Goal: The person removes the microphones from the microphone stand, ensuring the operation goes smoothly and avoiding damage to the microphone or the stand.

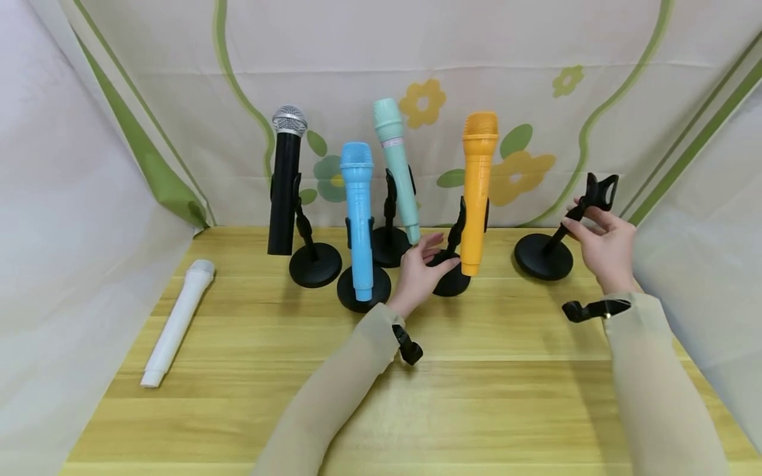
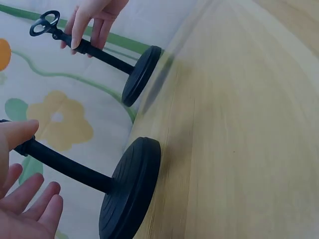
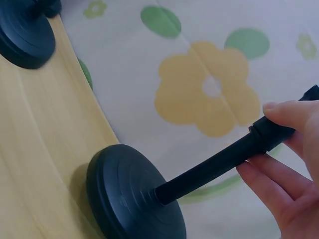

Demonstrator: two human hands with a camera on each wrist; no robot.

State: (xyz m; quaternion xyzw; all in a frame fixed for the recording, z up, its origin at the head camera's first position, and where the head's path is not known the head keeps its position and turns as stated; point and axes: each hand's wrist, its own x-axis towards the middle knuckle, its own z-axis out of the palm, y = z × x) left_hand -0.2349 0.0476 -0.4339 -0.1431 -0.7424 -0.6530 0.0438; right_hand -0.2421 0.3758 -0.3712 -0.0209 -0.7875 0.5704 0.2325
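At the right, my right hand point(image 1: 604, 244) pinches the upper pole of a black microphone stand point(image 1: 543, 256) between thumb and fingers. Its clip holds no microphone, and I cannot tell if its round base touches the table. My left hand point(image 1: 419, 274) is beside the stand that carries an orange microphone point(image 1: 477, 192). In the left wrist view the thumb point(image 2: 20, 133) overlaps that stand's pole point(image 2: 70, 167), while the fingers spread loosely away from it; contact is unclear. Close by, a mint green microphone point(image 1: 400, 175) and a blue microphone point(image 1: 359, 218) sit tilted in stands.
A black microphone point(image 1: 282, 188) with a silver head leans in a stand farther left. On the left of the wooden table point(image 1: 476, 410) lies a white microphone point(image 1: 178, 324). Flowered cloth point(image 1: 357, 39) hangs behind the table, and pale cloth borders both sides.
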